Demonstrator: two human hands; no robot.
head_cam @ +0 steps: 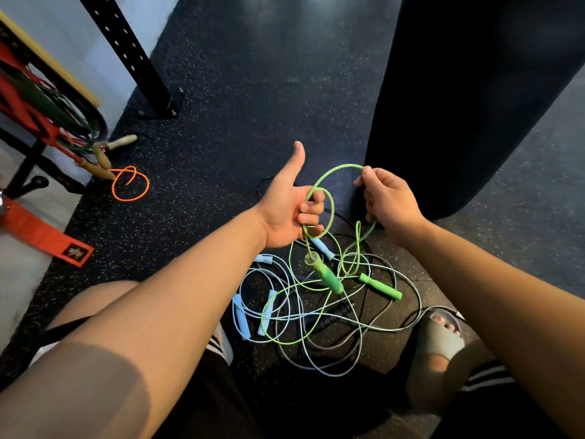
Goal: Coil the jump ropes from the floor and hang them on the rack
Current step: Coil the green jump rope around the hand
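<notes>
Head view: left hand [289,213] curls its fingers round loops of the green jump rope [345,166], thumb up; right hand [387,201] pinches the same loop; other ropes [265,315] lie tangled on the floor [253,106] below

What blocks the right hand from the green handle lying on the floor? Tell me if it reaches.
Probably yes, once freed: the right hand pinches the green cord. The green handle lies uncovered atop the tangle, below that hand.
</notes>
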